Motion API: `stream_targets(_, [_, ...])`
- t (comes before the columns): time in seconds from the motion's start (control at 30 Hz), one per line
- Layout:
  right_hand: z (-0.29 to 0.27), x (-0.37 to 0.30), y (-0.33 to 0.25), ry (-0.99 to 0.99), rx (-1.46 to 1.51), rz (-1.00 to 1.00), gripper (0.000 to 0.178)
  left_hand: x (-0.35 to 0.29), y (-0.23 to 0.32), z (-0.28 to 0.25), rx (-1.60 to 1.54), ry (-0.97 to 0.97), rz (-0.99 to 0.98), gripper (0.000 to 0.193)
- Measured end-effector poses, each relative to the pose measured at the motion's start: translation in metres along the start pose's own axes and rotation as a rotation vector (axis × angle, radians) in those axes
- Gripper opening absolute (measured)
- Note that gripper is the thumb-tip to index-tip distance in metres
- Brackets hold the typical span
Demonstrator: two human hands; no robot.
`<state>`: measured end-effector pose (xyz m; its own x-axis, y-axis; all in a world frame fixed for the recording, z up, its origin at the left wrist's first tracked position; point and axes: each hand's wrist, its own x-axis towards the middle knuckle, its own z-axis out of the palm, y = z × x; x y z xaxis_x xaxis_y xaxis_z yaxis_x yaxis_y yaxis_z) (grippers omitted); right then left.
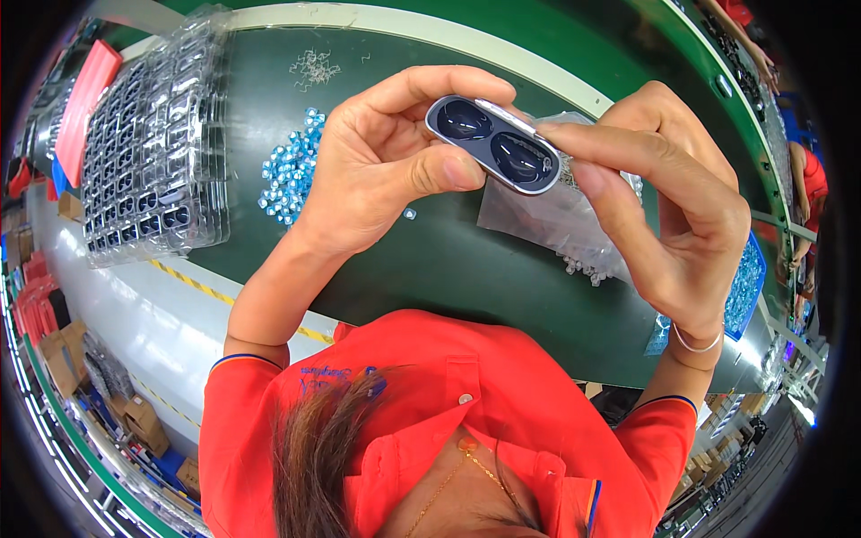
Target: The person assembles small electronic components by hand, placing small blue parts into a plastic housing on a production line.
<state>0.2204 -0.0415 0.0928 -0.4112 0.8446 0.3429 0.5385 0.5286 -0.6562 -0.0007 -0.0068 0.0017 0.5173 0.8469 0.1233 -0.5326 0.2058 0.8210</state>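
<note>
Held up over the bench is a dark grey, pill-shaped earbud case (490,144) with two glossy black hollows and a silvery strip along its far edge. My left hand (368,166) grips its left end, thumb along the near side and fingers curled round the far side. At the right end, my right hand (686,193) closes thumb and forefinger in a pinch. The forefinger tip touches the silvery strip; whether a tiny part sits between those fingertips is hidden. Behind the case and right hand lies a clear plastic bag (525,215) with small clear pieces at its edge.
On the green bench (421,269) lie a heap of small blue pieces (287,175) and thin wire-like bits (316,68). Clear plastic trays (157,148) of dark parts stand left, beside a pink slab (87,99). A blue bin (760,280) is right; another person (814,175) is beyond.
</note>
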Motion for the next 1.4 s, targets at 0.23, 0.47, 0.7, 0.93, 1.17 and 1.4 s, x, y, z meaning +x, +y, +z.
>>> stream_targets(0.23, [0.002,-0.005,-0.008,-0.019,-0.047,0.060,0.028,0.001,0.000,-0.006,0.400,-0.055,0.252,0.053])
stream_targets(0.47, [0.000,-0.008,0.010,-0.142,0.562,0.386,0.017,-0.002,-0.003,0.000,0.349,-0.174,0.166,0.051])
stream_targets(0.7, [0.010,-0.011,0.020,-0.142,0.714,0.475,0.012,-0.006,-0.007,0.004,0.346,-0.138,0.148,0.050])
stream_targets(0.93, [0.017,-0.017,0.022,-0.101,0.631,0.375,0.013,-0.005,-0.009,0.000,0.391,-0.160,0.169,0.050])
stream_targets(1.17, [0.025,-0.025,0.025,-0.040,0.614,0.348,0.013,-0.004,-0.014,-0.002,0.406,-0.165,0.195,0.052])
stream_targets(1.4, [0.008,-0.023,0.027,0.040,0.531,0.342,0.011,0.011,-0.004,0.002,0.311,-0.015,0.148,0.043])
